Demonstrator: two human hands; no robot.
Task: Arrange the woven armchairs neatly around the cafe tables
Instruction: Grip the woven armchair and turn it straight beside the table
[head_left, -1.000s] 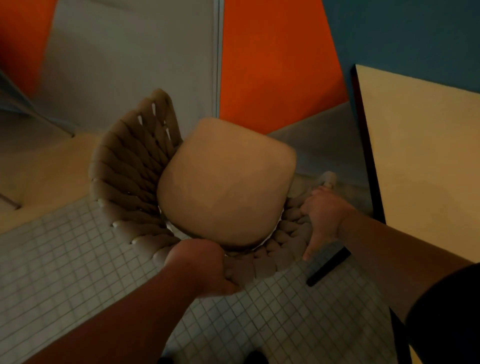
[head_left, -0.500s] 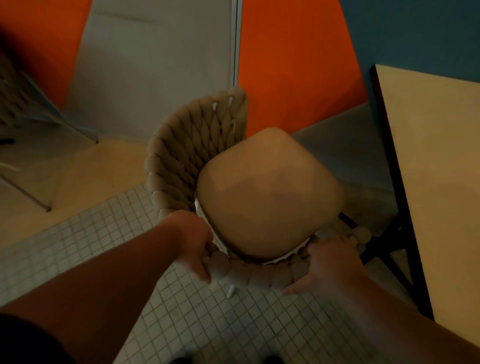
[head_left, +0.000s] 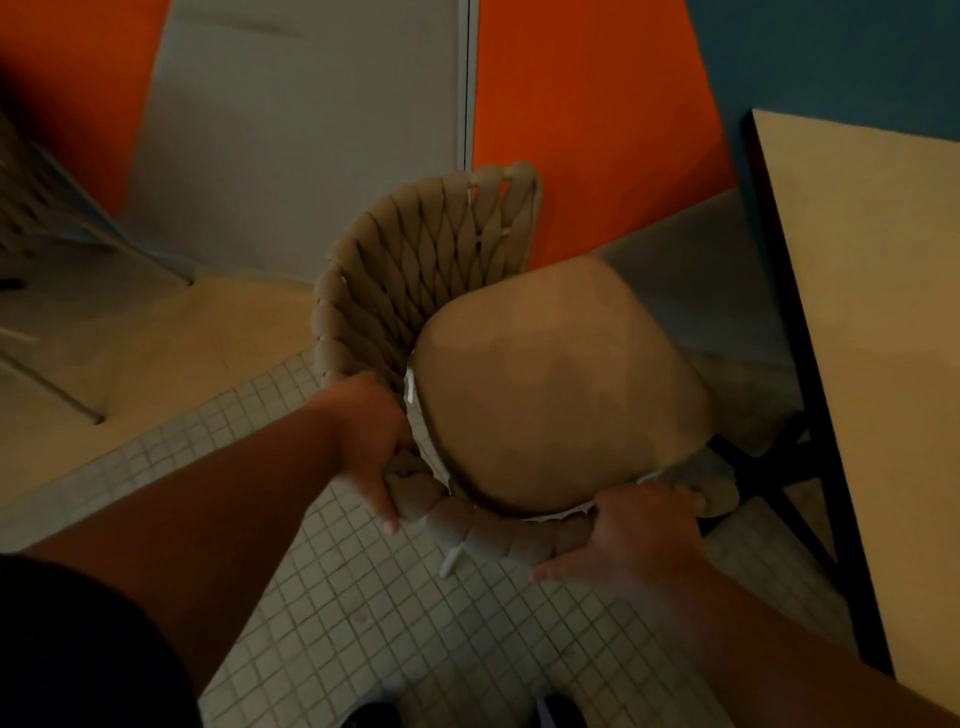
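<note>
A beige woven armchair (head_left: 415, 260) with a tan seat cushion (head_left: 550, 384) stands in front of me, its open front turned toward the cafe table (head_left: 872, 322) at the right. My left hand (head_left: 369, 441) grips the chair's braided rim at its left rear. My right hand (head_left: 639, 535) grips the same rim at the near edge, close to the right armrest end. The chair's right armrest sits next to the table's dark base (head_left: 774, 467). One white chair leg (head_left: 452, 561) shows under the rim.
The orange, grey and blue wall (head_left: 587, 130) rises close behind the chair. Another woven chair (head_left: 31, 208) with thin metal legs is at the far left edge. The floor (head_left: 405, 623) is small white tiles near me, plain beige beyond.
The chair has turned clockwise and shifted right toward the table; its backrest now faces left-rear. Both hands kept hold of the rim and moved with it.
</note>
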